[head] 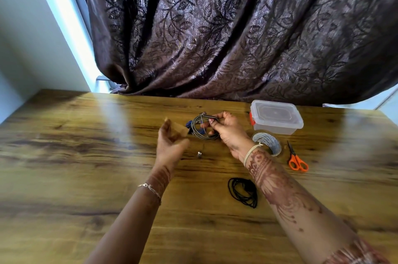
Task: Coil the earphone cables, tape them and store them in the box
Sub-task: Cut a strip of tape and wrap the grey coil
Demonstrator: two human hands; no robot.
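Wooden table (pixel 86 156): right hand (pixel 230 134) pinches the grey coiled cable (pixel 204 137), left hand (pixel 170 145) holds a tape strip (pixel 179 131) just left of it.

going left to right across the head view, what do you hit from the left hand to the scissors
left hand holding a tape piece → grey earphone coil → right hand holding it → tape roll → orange scissors; box and black coil overlap others, so left out
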